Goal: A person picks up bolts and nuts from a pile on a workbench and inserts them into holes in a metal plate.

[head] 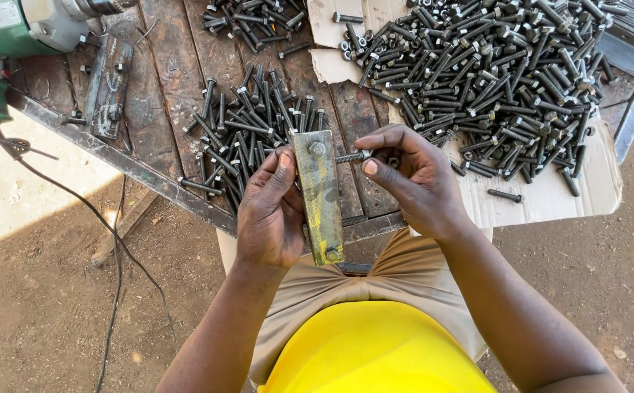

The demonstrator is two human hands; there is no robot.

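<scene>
Yellow-painted and worn, a flat steel bar with a hole near each end stands upright between the two hands, over the person's lap and just in front of the bench edge. The left hand is closed on the bar's left edge, thumb pressed beside the upper hole, where what looks like a bolt head or nut sits. The right hand pinches a dark threaded bolt between thumb and forefinger; the bolt lies level, its tip touching the bar at that upper hole. Whether the thread has passed through cannot be told from this angle. At the bar's lower end a second fastener seems to sit in its hole, so judging by that, one end looks fitted and the upper one is in hand.

Behind the hands, a loose heap of dark bolts lies on the weathered wooden bench. To the right a far larger pile of bolts with nuts rests on a torn sheet of cardboard, with one stray bolt apart from it. At the far left a green electric drill sits on the bench corner, its black cable trailing down to the dirt ground. Beside the drill lies another flat, rusty metal bar
</scene>
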